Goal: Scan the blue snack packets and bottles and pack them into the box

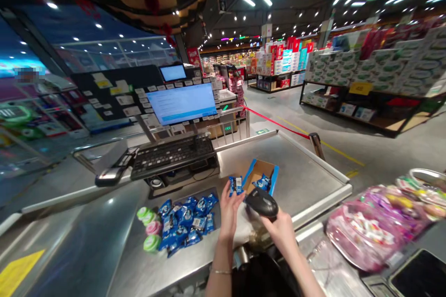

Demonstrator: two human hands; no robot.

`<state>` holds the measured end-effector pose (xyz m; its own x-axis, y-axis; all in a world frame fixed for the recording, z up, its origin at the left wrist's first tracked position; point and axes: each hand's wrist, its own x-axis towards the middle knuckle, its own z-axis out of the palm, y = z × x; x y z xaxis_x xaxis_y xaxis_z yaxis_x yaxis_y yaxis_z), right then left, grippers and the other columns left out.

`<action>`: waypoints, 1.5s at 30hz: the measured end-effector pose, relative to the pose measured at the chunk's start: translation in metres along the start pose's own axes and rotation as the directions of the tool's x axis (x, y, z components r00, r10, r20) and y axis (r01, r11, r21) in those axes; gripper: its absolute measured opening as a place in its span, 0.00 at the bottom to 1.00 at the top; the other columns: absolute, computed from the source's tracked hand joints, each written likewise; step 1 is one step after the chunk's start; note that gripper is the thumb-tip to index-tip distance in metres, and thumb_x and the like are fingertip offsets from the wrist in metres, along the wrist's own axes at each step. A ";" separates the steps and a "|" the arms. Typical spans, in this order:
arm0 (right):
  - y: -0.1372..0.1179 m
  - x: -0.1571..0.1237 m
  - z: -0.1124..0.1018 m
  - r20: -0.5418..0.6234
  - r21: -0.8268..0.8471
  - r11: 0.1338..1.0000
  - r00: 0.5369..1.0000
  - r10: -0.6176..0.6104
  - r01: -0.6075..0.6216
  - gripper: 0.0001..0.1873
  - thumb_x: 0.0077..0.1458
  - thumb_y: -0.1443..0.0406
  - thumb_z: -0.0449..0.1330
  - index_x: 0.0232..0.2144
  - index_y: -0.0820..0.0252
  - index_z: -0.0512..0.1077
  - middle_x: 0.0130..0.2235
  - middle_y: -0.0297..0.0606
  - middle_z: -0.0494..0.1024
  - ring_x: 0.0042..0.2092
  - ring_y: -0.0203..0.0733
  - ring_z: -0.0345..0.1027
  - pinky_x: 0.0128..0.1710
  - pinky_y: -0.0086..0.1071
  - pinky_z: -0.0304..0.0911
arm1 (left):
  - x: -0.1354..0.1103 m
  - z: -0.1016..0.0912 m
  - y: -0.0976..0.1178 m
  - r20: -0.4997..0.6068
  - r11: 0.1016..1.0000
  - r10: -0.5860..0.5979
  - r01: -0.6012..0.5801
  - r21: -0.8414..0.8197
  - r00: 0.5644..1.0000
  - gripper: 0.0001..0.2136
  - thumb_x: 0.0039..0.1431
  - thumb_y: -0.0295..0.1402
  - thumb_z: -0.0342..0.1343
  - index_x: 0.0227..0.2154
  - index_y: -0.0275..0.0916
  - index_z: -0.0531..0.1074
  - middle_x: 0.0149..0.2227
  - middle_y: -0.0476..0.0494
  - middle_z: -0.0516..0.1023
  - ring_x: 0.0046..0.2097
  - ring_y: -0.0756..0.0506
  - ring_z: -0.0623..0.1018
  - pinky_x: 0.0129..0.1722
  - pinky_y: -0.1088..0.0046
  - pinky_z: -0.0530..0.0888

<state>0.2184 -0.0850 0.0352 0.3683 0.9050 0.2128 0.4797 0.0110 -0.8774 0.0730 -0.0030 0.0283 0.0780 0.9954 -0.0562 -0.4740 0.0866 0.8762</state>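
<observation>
Closest to me, a bracelet (pixel 221 271) circles my left forearm. My right hand (pixel 281 227) is clamped around the black scanner (pixel 262 202), its head pointing toward my left side. The fingers of my left hand (pixel 229 209) are closed on one small blue packet (pixel 236 185), held up with a white label showing, just beside the scanner. To the left, a heap of blue packets (pixel 186 218) lies on the metal desk (pixel 303 174), with green and pink containers (pixel 152 231) next to it. Off to my right sit pink clear bags (pixel 364 234). Just beyond my hands stands an open cardboard box (pixel 275 176) with blue edges and more blue packaging (pixel 262 182) inside. Farther off come the keyboard (pixel 174 154), then a lit monitor (pixel 184 102). Past the desk a red strap (pixel 275 121) runs to a post (pixel 316 146), and behind it stacked cartons (pixel 379 72) fill a shelf.
</observation>
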 end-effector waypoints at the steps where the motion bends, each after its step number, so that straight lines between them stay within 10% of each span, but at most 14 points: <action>1: -0.002 -0.004 0.004 0.021 -0.031 1.000 1.000 -0.002 0.002 0.20 0.50 0.55 0.56 0.40 0.61 0.76 0.31 0.42 0.82 0.34 0.49 0.78 0.31 0.34 0.70 | -0.004 -0.003 0.003 0.000 0.999 -0.003 0.003 -0.033 1.000 0.31 0.53 0.41 0.61 0.60 0.45 0.58 0.50 0.37 0.72 0.47 0.41 0.79 0.53 0.61 0.71; 24: -0.027 -0.023 0.010 0.085 -0.177 0.983 0.996 -0.031 0.046 0.22 0.54 0.55 0.54 0.46 0.63 0.72 0.29 0.41 0.81 0.30 0.50 0.76 0.30 0.34 0.66 | -0.020 -0.053 -0.007 -0.098 0.972 0.138 -0.115 0.206 0.986 0.27 0.60 0.44 0.52 0.60 0.45 0.58 0.57 0.35 0.68 0.44 0.45 0.78 0.47 0.64 0.75; 27: -0.024 -0.025 0.014 0.066 -0.169 0.985 0.998 -0.022 0.032 0.24 0.53 0.53 0.54 0.45 0.64 0.73 0.28 0.42 0.81 0.31 0.51 0.76 0.31 0.35 0.66 | -0.020 -0.071 -0.002 -0.146 0.809 0.333 -0.203 0.551 0.931 0.21 0.64 0.39 0.47 0.59 0.45 0.61 0.58 0.38 0.67 0.51 0.43 0.75 0.49 0.64 0.73; 30: -0.022 -0.026 0.019 0.056 -0.149 0.989 0.998 -0.017 0.025 0.25 0.52 0.52 0.54 0.43 0.64 0.74 0.29 0.45 0.81 0.33 0.53 0.76 0.31 0.36 0.67 | -0.022 -0.096 0.006 -0.093 0.349 0.520 -0.112 0.931 0.849 0.23 0.62 0.26 0.43 0.59 0.47 0.62 0.62 0.43 0.63 0.54 0.42 0.72 0.54 0.62 0.69; 35: -0.026 -0.027 0.026 0.060 -0.077 0.997 0.998 0.000 0.004 0.26 0.50 0.51 0.54 0.42 0.64 0.74 0.31 0.46 0.81 0.34 0.54 0.76 0.33 0.38 0.68 | -0.022 -0.129 0.002 -0.010 -0.191 0.491 0.119 0.974 0.871 0.26 0.56 0.20 0.44 0.56 0.43 0.67 0.61 0.41 0.64 0.58 0.36 0.67 0.54 0.56 0.69; 40: -0.025 -0.026 0.028 0.062 -0.044 0.999 0.998 0.012 -0.009 0.28 0.50 0.50 0.54 0.43 0.65 0.74 0.33 0.48 0.82 0.36 0.55 0.76 0.35 0.39 0.68 | -0.022 -0.137 -0.017 0.024 -0.248 0.494 0.114 0.962 0.869 0.17 0.62 0.30 0.44 0.50 0.39 0.72 0.61 0.40 0.64 0.65 0.30 0.54 0.58 0.49 0.62; 45: -0.017 -0.019 0.019 0.047 0.009 0.999 0.998 0.030 -0.031 0.26 0.50 0.51 0.55 0.44 0.64 0.74 0.35 0.46 0.82 0.38 0.53 0.76 0.36 0.38 0.68 | -0.019 -0.112 -0.015 0.005 -0.015 0.545 0.004 1.000 0.838 0.17 0.63 0.33 0.45 0.51 0.40 0.71 0.62 0.38 0.63 0.68 0.33 0.46 0.63 0.45 0.51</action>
<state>0.1878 -0.0943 0.0381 0.3448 0.9240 0.1655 0.4609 -0.0131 -0.8874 -0.0200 -0.0188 -0.0372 -0.1886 0.8813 0.4332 0.8843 -0.0395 0.4653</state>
